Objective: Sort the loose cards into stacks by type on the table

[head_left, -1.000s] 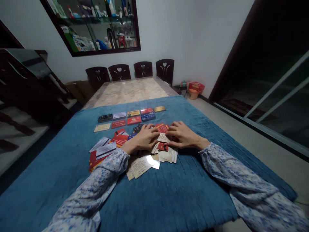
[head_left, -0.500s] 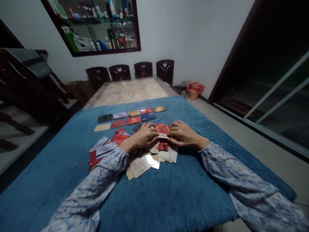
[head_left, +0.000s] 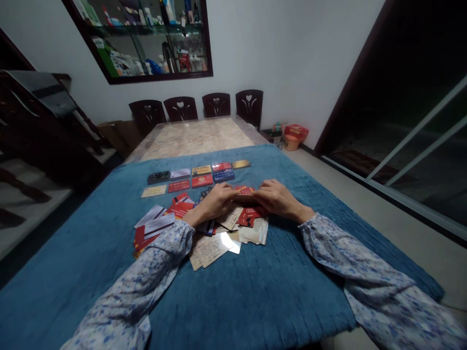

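Between my two hands, just above a loose pile of cards, is a small stack of cards [head_left: 245, 198] seen nearly edge-on. My left hand [head_left: 219, 199] grips its left end with bent fingers. At its right end, my right hand [head_left: 276, 198] pinches it. Beneath lie scattered cards: cream ones with print [head_left: 217, 249], a red card with a black figure [head_left: 246, 217], and white ones with a dark stripe [head_left: 159, 225]. Beyond the hands, cards are set out in rows, among them a black stack [head_left: 158, 177], a blue stack [head_left: 224, 175] and a gold card [head_left: 241, 164].
A blue cloth [head_left: 277, 291] covers the near part of the table, and the marbled tabletop [head_left: 197, 136] shows beyond it. Several dark chairs [head_left: 180, 109] line the far side. On the floor at right stands an orange bucket [head_left: 291, 142] near the sliding door.
The cards between my hands have tilted from showing a pale face to nearly edge-on. My hands have closed in around their ends, and more of the red card below shows.
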`<state>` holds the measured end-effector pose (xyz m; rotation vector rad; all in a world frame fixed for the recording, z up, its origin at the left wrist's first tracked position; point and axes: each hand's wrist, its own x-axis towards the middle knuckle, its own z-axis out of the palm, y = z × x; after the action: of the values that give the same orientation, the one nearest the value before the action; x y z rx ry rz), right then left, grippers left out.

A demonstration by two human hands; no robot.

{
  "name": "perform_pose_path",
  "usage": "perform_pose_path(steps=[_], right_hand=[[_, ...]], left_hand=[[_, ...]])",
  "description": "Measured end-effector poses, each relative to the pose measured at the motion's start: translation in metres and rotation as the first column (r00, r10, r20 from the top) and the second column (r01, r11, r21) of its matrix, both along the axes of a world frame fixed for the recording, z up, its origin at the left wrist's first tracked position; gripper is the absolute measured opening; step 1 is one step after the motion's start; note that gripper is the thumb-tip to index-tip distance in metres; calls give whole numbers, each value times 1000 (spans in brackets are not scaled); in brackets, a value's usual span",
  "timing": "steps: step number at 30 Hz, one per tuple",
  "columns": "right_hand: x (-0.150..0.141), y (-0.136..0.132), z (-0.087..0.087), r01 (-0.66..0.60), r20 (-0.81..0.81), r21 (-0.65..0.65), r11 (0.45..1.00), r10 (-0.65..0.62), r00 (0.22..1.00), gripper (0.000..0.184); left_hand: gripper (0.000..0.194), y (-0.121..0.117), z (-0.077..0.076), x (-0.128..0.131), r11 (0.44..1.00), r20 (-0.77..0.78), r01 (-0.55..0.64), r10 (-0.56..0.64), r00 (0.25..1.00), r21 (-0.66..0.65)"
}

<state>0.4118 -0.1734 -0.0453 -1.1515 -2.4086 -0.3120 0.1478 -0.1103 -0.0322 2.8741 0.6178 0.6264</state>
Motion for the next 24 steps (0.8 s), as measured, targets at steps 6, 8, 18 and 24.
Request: perform_pose_path(steps=[6, 8, 18, 24], right_hand=[[-1, 3, -4, 64, -39, -38, 997, -66, 997, 34], [-2, 3, -6, 85, -62, -33, 996, -87, 994, 34], [-3, 6, -14, 146, -107, 6, 989, -144, 984, 31], [-5, 7, -17, 173, -88, 22, 985, -170, 981, 34]], left_hand=[[41, 4, -7, 3, 1000, 57, -28, 27, 998, 5], [43, 5, -9, 4, 999, 67, -34, 33, 997, 16], [54, 4, -8, 9, 993, 72, -117, 116, 991, 8], [43, 1, -9, 10, 983, 16, -185, 185, 983, 22]])
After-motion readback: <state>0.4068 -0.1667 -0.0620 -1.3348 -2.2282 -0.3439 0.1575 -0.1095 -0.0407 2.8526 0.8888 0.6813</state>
